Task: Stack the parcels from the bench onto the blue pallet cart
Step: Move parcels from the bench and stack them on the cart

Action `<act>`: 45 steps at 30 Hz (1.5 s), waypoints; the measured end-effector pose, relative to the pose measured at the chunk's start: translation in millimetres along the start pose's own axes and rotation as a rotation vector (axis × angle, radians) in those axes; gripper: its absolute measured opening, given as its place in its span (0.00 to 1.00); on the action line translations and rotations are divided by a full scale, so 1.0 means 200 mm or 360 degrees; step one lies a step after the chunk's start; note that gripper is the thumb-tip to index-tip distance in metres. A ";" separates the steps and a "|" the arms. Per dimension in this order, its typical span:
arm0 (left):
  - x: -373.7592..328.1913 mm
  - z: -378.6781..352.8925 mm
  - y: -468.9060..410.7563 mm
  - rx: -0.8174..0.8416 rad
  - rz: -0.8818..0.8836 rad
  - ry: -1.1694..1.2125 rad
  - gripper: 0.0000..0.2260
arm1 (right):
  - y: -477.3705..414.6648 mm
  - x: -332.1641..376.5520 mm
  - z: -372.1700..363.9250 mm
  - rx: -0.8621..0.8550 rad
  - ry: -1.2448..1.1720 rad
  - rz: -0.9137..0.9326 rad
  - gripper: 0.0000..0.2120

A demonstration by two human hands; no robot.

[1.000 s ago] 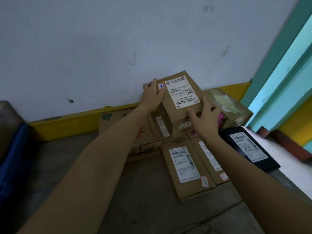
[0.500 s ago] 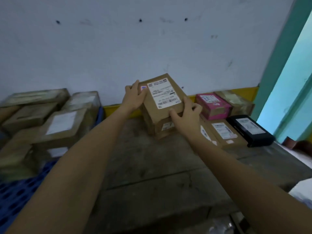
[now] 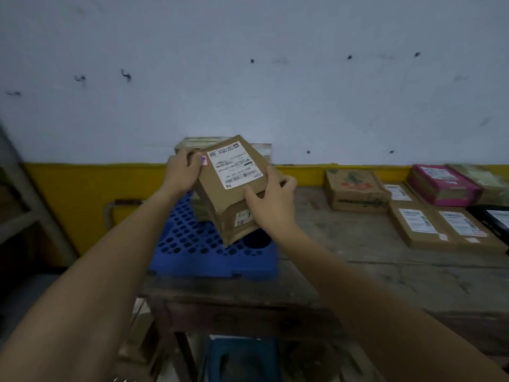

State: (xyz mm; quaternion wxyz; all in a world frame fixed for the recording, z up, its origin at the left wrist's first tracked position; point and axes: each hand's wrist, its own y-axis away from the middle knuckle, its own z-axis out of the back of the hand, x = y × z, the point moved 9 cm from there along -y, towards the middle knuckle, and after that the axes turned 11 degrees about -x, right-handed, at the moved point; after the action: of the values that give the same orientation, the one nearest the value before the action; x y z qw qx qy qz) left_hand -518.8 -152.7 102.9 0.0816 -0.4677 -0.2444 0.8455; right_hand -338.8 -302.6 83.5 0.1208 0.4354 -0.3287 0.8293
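With left hand (image 3: 180, 175) and right hand (image 3: 271, 199) clamped on opposite edges of tilted parcel (image 3: 234, 186) (two-sided grip), level and lower flat onto blue pallet cart (image 3: 192, 244).

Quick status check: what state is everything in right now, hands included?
Blue perforated plastic pallet: near part bare, parcels stacked at back.
Brown cardboard parcel with white label: held tilted above it, not set down.
Left hand: grips its far corner.
Right hand: grips its near edge.
Pink box: on wooden bench.
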 end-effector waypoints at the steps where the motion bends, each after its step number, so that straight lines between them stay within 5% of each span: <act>1: 0.09 0.12 -0.02 -0.0051 0.0027 -0.0024 0.17 | 0.04 0.07 -0.11 0.0034 -0.0014 0.0018 0.30; 8: 0.71 0.67 -0.27 -0.0079 0.0207 -0.0028 0.18 | 0.29 0.40 -0.88 0.0169 -0.0087 -0.0030 0.32; 14: 1.03 0.61 -0.40 0.0244 0.0210 -0.0145 0.24 | 0.37 0.34 -1.26 0.0103 -0.0077 -0.0282 0.33; 24: 1.17 0.05 -0.49 0.0692 0.0423 0.0042 0.26 | 0.18 0.08 -1.45 -0.0031 0.0144 -0.0449 0.33; 35: 1.20 -0.21 -0.68 0.0741 0.0358 0.0104 0.24 | -0.03 0.05 -1.55 -0.0139 0.0558 -0.0223 0.32; 45: 1.23 -0.31 -0.76 0.0796 0.0274 0.0081 0.23 | -0.08 0.05 -1.55 -0.0241 0.0563 -0.0197 0.30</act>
State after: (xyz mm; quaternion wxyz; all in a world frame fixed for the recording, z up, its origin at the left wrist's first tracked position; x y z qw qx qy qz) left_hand -616.6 90.3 -33.9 0.1286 -0.4730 0.0149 0.8715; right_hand -536.8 -90.0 -26.7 0.2597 0.2920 -0.3364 0.8568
